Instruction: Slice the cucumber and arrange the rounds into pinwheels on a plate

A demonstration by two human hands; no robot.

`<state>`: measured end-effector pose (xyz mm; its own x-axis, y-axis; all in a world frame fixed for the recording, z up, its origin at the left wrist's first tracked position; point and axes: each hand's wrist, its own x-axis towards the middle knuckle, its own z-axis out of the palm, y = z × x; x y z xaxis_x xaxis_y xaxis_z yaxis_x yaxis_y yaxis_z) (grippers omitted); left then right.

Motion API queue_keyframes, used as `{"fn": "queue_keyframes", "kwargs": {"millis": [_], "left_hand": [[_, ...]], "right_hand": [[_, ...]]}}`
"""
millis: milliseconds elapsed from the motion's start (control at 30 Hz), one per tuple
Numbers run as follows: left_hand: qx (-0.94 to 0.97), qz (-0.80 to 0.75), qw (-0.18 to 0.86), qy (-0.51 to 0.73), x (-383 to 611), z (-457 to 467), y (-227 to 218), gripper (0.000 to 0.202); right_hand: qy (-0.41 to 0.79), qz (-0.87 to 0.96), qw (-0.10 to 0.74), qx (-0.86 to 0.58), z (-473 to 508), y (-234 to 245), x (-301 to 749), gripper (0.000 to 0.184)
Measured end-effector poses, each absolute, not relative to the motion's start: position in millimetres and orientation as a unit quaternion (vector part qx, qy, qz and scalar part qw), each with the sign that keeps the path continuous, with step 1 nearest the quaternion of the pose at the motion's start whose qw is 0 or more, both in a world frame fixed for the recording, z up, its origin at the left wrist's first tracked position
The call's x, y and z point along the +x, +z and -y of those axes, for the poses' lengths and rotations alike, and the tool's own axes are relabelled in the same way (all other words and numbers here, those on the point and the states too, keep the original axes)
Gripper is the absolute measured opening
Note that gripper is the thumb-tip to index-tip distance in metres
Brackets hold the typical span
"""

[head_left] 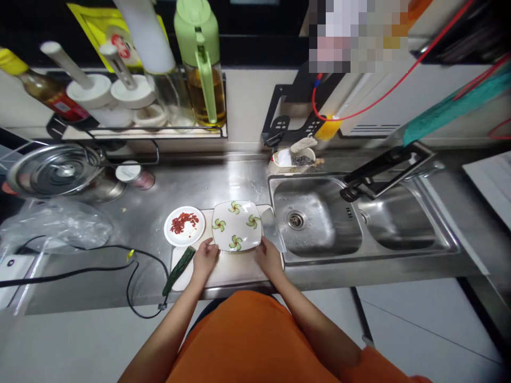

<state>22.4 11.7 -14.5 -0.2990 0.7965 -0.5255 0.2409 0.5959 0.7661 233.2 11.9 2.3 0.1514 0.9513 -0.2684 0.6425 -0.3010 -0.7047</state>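
Note:
Between my hands is a white squarish plate [236,226] with several green pinwheel shapes with red centres. They look like cucumber slices with red bits, though I cannot tell for sure. My left hand [205,259] grips the plate's near left corner, and my right hand [270,259] grips the near right corner. Under the plate lies a white cutting board [231,271]. A wide knife blade [273,229] rests at the board's right, its handle hidden. Left of my left hand, a cucumber [178,271] lies across the board's edge. Beyond it a round white plate [197,234] holds chopped red pieces [184,223].
A double steel sink [319,213] with a black faucet [371,165] is on the right. At left are a lidded pot [59,170], a small jar [136,175], a plastic bag [59,226] and a black cable [131,290]. Condiments and an oil bottle [203,80] stand on a rack behind.

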Motion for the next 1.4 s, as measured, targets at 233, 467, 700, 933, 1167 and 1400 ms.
{"fn": "queue_keyframes", "kwargs": {"millis": [233,467,700,933,1167,1400], "left_hand": [[0.314,-0.717,0.533,0.321,30.2,-21.6,-19.3,0.041],[0.256,-0.698,0.561,0.365,38.8,-24.5,-14.6,0.029],[0.266,-0.686,0.555,0.388,39.4,-22.3,-17.6,0.026],[0.278,-0.685,0.546,0.393,35.8,-19.7,-15.5,0.032],[0.265,-0.666,0.548,0.431,34.3,-17.0,-7.0,0.038],[0.255,-0.669,0.546,0.435,33.0,-12.9,-0.6,0.036]], "right_hand": [[0.433,0.471,0.284,-0.714,-14.9,-0.5,231.4,0.035],[0.462,0.422,0.307,-0.717,-17.0,-2.3,232.8,0.033],[0.502,0.389,0.337,-0.695,-19.2,3.9,232.4,0.034],[0.505,0.377,0.348,-0.694,-17.2,-2.3,234.1,0.037],[0.561,0.267,0.399,-0.674,-17.1,-6.4,233.7,0.035],[0.644,0.148,0.444,-0.605,-19.1,-11.1,228.7,0.036]]}}
